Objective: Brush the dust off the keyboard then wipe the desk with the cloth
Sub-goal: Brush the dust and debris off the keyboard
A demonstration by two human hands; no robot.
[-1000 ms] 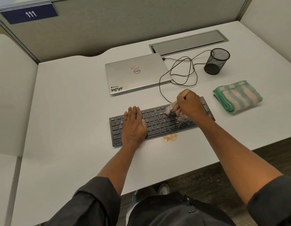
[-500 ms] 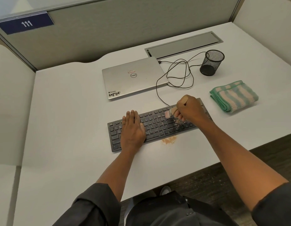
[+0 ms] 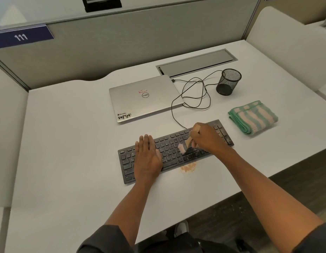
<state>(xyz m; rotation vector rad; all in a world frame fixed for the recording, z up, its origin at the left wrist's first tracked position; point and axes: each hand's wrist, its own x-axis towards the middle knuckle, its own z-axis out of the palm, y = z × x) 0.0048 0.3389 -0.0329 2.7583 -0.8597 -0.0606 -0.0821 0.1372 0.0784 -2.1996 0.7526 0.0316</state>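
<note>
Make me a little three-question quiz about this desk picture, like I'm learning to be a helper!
1. True or false: the laptop is open.
2. Which hand holds the brush? A) left hand B) right hand
3. Fill in: the orange dust pile lies on the desk just in front of the ____.

Key
1. False, its lid is closed.
2. B; the left hand lies flat on the keys.
3. keyboard
</note>
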